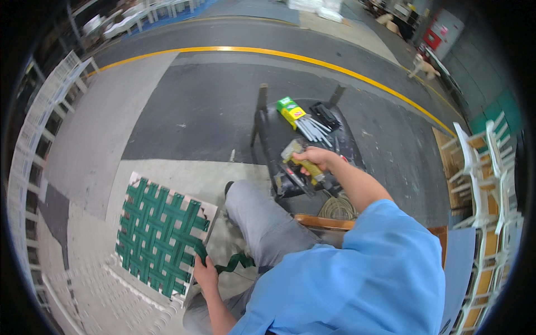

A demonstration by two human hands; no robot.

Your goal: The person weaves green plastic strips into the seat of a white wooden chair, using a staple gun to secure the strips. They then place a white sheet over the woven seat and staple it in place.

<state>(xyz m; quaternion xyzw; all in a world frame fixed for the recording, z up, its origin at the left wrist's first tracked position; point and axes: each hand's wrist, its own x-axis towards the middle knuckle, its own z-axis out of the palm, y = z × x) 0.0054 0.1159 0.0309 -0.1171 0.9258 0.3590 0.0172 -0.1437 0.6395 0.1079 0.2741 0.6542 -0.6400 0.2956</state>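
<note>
Our left hand point(205, 273) pinches the loose green strap point(234, 261) at the near edge of the webbed frame point(162, 234), low left; the webbing looks soft and limp, the frame stiff and light. Our right hand point(317, 159) closes round a yellow stapler point(304, 164) over the dark stool point(279, 139). Grey concrete floor point(184, 106), white chair frames point(480, 167) right.

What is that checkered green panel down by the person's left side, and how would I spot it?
Look to the pale floor patch at lower left. There a square seat frame leans beside the knee, its edge held by the left hand. It alone is woven with dark green straps, unlike the white chairs around.
</note>
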